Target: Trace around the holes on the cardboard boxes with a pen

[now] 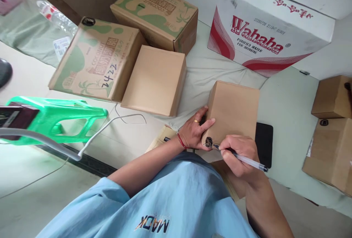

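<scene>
A plain brown cardboard box [233,109] stands in front of me, close to my body. My left hand [194,130] grips its left side, with a finger lying over the top edge. In my right hand [240,153] is a pen [247,163] with a clear barrel and dark end. Its tip touches a black scribbled patch [209,142] at the near left corner of the box top. Part of the near side of the box is hidden by my hands.
Behind to the left stand another plain box [156,80] and two coconut cartons [93,62] [156,10]. A white Wahaha carton [261,29] is at the back right. A black phone [264,144] lies right of my box; a green stool [68,115] stands left, with brown boxes [328,150] far right.
</scene>
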Available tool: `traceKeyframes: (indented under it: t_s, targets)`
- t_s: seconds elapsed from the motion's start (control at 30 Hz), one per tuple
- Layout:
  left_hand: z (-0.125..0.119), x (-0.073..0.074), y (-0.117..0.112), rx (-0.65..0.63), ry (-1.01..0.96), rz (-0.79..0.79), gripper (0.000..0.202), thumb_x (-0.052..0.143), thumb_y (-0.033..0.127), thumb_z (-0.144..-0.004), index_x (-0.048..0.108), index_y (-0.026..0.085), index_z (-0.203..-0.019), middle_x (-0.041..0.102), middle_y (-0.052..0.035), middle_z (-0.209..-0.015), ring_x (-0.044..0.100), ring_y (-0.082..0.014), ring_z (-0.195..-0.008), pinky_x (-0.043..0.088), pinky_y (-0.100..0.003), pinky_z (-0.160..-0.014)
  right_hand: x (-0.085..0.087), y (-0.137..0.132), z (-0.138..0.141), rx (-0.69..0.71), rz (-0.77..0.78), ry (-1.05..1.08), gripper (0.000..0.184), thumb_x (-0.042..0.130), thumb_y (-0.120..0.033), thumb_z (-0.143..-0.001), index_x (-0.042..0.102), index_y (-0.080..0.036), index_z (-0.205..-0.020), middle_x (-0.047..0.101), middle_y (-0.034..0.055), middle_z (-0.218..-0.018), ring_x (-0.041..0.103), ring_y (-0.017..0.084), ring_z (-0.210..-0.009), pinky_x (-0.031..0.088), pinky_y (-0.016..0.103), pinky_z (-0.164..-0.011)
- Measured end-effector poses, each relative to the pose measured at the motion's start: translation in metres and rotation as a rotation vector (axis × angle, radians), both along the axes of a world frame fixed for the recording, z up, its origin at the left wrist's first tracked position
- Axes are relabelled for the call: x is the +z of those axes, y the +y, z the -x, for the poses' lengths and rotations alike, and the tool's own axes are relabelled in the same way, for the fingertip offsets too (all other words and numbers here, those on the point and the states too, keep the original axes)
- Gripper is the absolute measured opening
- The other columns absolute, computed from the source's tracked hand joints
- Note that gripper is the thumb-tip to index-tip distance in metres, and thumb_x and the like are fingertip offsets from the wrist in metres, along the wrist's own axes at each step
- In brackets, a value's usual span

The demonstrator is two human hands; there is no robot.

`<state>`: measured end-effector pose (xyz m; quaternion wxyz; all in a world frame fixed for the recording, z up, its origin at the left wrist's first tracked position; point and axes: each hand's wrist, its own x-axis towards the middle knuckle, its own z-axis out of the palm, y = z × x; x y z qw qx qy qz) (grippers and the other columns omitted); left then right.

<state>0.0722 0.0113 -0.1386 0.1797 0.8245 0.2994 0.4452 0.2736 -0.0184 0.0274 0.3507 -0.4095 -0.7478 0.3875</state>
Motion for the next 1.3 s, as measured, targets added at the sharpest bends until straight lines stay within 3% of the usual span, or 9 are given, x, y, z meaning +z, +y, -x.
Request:
traceKeyframes:
  t_s: [1.3]
  targets:
    - [0.0010,-0.0016,-0.0010,-0.001,0.014,0.020,0.133,0.082,0.082,-0.073,0.016,0.032,-0.176,0.021,-0.0294,-0.175,0.041,-0.0540,-0.157,0.057,-0.064,-0.109,0.0006,0.0006,0.0007,-0.026,0.033,-0.012,0.022,0.053,-0.009,-0.088,0.055,-0.022,-0.071,0.047,-0.0069,-0.058,0.041,0.008,-0.050,0.031,0.025,-0.052]
